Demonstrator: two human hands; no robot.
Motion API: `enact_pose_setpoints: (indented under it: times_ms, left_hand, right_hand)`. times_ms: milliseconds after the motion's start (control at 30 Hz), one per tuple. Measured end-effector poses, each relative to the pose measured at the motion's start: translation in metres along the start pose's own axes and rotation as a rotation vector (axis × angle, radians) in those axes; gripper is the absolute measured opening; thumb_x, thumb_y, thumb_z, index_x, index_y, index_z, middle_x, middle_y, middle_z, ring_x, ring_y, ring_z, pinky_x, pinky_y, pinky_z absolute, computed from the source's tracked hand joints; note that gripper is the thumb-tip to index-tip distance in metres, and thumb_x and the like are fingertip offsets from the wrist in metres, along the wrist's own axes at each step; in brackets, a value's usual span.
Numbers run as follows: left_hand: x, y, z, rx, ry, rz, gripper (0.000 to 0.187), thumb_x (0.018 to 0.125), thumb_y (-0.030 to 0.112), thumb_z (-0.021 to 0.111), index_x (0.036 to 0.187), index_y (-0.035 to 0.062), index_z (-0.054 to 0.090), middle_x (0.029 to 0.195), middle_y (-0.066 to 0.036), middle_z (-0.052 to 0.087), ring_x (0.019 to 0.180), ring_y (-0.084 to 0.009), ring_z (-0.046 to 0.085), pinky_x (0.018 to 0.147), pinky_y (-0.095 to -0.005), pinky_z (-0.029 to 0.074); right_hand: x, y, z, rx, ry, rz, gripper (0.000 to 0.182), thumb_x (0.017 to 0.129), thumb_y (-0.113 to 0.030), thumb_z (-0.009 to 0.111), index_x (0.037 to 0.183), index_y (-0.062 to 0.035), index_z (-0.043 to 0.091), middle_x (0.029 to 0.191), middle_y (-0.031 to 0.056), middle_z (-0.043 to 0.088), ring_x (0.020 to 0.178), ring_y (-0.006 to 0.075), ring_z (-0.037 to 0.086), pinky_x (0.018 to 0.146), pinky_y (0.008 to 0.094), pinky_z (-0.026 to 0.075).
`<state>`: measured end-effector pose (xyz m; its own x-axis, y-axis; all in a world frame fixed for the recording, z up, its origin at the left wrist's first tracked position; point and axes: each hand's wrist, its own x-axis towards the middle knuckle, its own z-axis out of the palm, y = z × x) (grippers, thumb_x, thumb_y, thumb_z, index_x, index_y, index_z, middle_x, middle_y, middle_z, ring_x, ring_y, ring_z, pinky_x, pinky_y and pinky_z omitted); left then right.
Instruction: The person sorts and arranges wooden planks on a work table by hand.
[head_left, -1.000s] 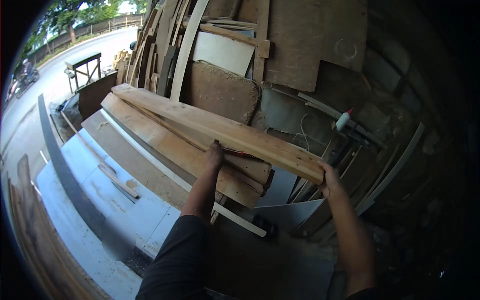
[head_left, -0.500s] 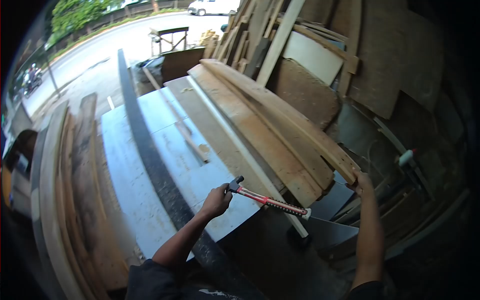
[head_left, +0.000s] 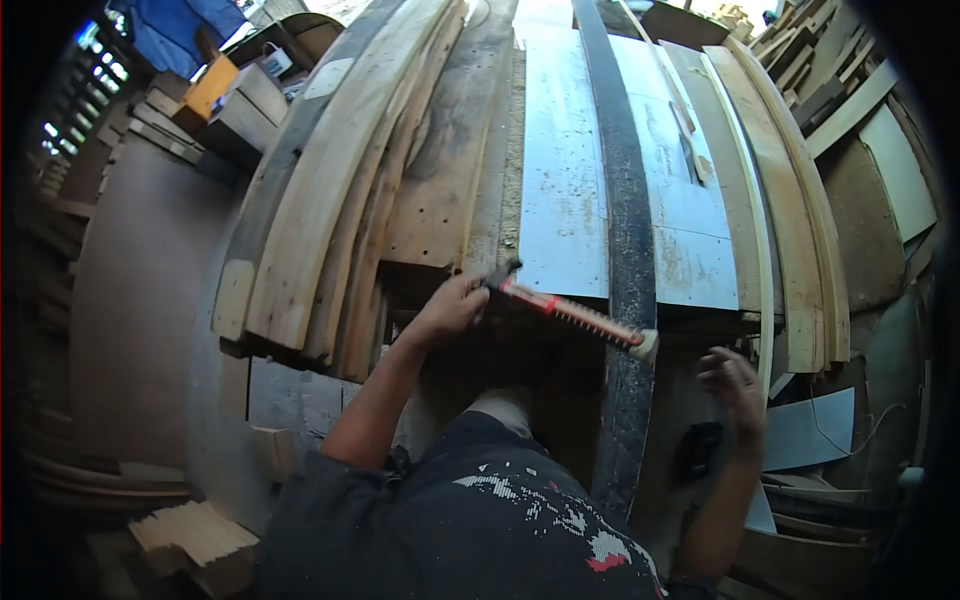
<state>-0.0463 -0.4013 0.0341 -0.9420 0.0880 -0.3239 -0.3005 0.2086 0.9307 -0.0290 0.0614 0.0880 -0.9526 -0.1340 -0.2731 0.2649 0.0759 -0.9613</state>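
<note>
My left hand (head_left: 452, 303) is closed around the head end of a hammer (head_left: 580, 312). Its red and black handle points to the right, ending in a pale butt above the dark beam (head_left: 625, 200). Off to the right, my right hand (head_left: 735, 390) is in the air with its fingers loosely bent and apart, holding nothing. Just beyond that hand are the ends of a thin pale strip (head_left: 745, 190) and some brown planks (head_left: 785, 230). Below the beam's far stretch lies a whitish board (head_left: 562, 180).
Long thick planks (head_left: 310, 230) are stacked on the left of the bench. Farther left stand a large brown sheet (head_left: 140, 310) and a yellow block (head_left: 210, 85). Wood offcuts (head_left: 195, 540) lie at lower left. More timber (head_left: 850, 110) leans at the right.
My right hand has let go of the brown plank's end and come back towards me. The view has swung left and down. The hammer remains in my left hand.
</note>
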Motion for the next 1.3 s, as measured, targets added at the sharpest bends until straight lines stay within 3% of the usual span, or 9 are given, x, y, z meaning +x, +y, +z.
enact_pose_setpoints:
  times_ms: [133, 200, 300, 400, 467, 633, 967, 1167, 1300]
  left_hand:
    - [-0.041, -0.114, -0.002, 0.107, -0.038, -0.158, 0.018, 0.090, 0.014, 0.051, 0.102, 0.0029, 0.060, 0.067, 0.003, 0.050, 0.056, -0.0058, 0.049, 0.051, -0.0242, 0.041]
    - [-0.048, -0.173, 0.001, 0.237, 0.051, -0.274, 0.030, 0.089, 0.019, 0.051, 0.112, 0.0027, 0.060, 0.077, -0.008, 0.064, 0.066, -0.0183, 0.063, 0.061, -0.0338, 0.050]
    - [-0.042, -0.235, 0.017, 0.643, 0.632, -0.259, 0.033, 0.091, 0.026, 0.047, 0.105, 0.0028, 0.064, 0.092, -0.025, 0.068, 0.086, -0.0359, 0.068, 0.076, -0.0444, 0.053]
    - [-0.025, -0.229, -0.006, 0.606, 0.561, -0.541, 0.053, 0.093, 0.031, 0.041, 0.139, 0.0057, 0.045, 0.121, -0.027, 0.059, 0.110, -0.0438, 0.058, 0.095, -0.0492, 0.046]
    - [0.000, -0.287, -0.028, 0.684, 0.585, -0.507, 0.054, 0.094, 0.032, 0.040, 0.142, 0.0080, 0.040, 0.124, -0.026, 0.058, 0.109, -0.0418, 0.059, 0.094, -0.0481, 0.047]
    - [0.032, -0.294, -0.044, 0.664, 0.760, -0.662, 0.056, 0.098, 0.028, 0.039, 0.148, 0.0059, 0.027, 0.129, -0.021, 0.056, 0.116, -0.0337, 0.057, 0.097, -0.0440, 0.046]
    - [0.074, -0.298, -0.064, 0.350, 1.033, -0.753, 0.048, 0.097, 0.029, 0.042, 0.138, 0.0056, 0.039, 0.128, -0.019, 0.057, 0.114, -0.0306, 0.059, 0.096, -0.0428, 0.046]
    - [0.090, -0.307, -0.069, 0.020, 1.148, -0.648, 0.043, 0.097, 0.030, 0.045, 0.132, 0.0054, 0.046, 0.127, -0.018, 0.058, 0.113, -0.0288, 0.059, 0.096, -0.0421, 0.046]
    - [0.115, -0.311, -0.033, -0.383, 1.318, -0.382, 0.041, 0.097, 0.030, 0.046, 0.129, 0.0052, 0.051, 0.127, -0.017, 0.059, 0.113, -0.0275, 0.060, 0.095, -0.0416, 0.046]
  right_hand:
    - [-0.007, 0.039, 0.055, -0.094, -0.303, 0.009, 0.032, 0.096, -0.018, 0.058, 0.120, 0.0030, 0.060, 0.105, 0.0091, 0.066, 0.087, 0.0146, 0.063, 0.080, 0.0287, 0.051]
    - [-0.011, 0.054, 0.065, -0.107, -0.261, 0.024, 0.032, 0.095, -0.017, 0.059, 0.120, 0.0031, 0.060, 0.104, 0.0086, 0.066, 0.086, 0.0142, 0.064, 0.079, 0.0277, 0.051]
    - [-0.017, 0.076, 0.071, -0.104, -0.209, 0.059, 0.032, 0.095, -0.017, 0.060, 0.119, 0.0032, 0.060, 0.102, 0.0080, 0.067, 0.085, 0.0136, 0.063, 0.077, 0.0265, 0.050]
    - [-0.029, 0.083, 0.072, -0.123, -0.170, 0.113, 0.032, 0.095, -0.018, 0.060, 0.119, 0.0033, 0.061, 0.099, 0.0075, 0.068, 0.083, 0.0124, 0.063, 0.075, 0.0250, 0.049]
    - [-0.035, 0.092, 0.068, -0.151, -0.141, 0.131, 0.032, 0.095, -0.018, 0.060, 0.118, 0.0034, 0.061, 0.098, 0.0075, 0.068, 0.083, 0.0120, 0.063, 0.075, 0.0247, 0.049]
    - [-0.052, 0.100, 0.060, -0.152, -0.064, 0.187, 0.032, 0.094, -0.019, 0.061, 0.117, 0.0029, 0.061, 0.097, 0.0068, 0.068, 0.083, 0.0118, 0.063, 0.073, 0.0240, 0.049]
    - [-0.057, 0.120, 0.046, -0.180, 0.019, 0.246, 0.032, 0.096, -0.021, 0.059, 0.118, 0.0018, 0.060, 0.099, 0.0089, 0.068, 0.082, 0.0131, 0.065, 0.072, 0.0252, 0.052]
    - [-0.063, 0.130, 0.048, -0.179, 0.030, 0.281, 0.032, 0.095, -0.021, 0.060, 0.118, 0.0014, 0.062, 0.097, 0.0080, 0.069, 0.083, 0.0126, 0.064, 0.073, 0.0255, 0.050]
    - [-0.067, 0.132, 0.049, -0.139, 0.067, 0.273, 0.031, 0.095, -0.020, 0.060, 0.117, 0.0016, 0.062, 0.096, 0.0073, 0.068, 0.082, 0.0117, 0.063, 0.073, 0.0250, 0.050]
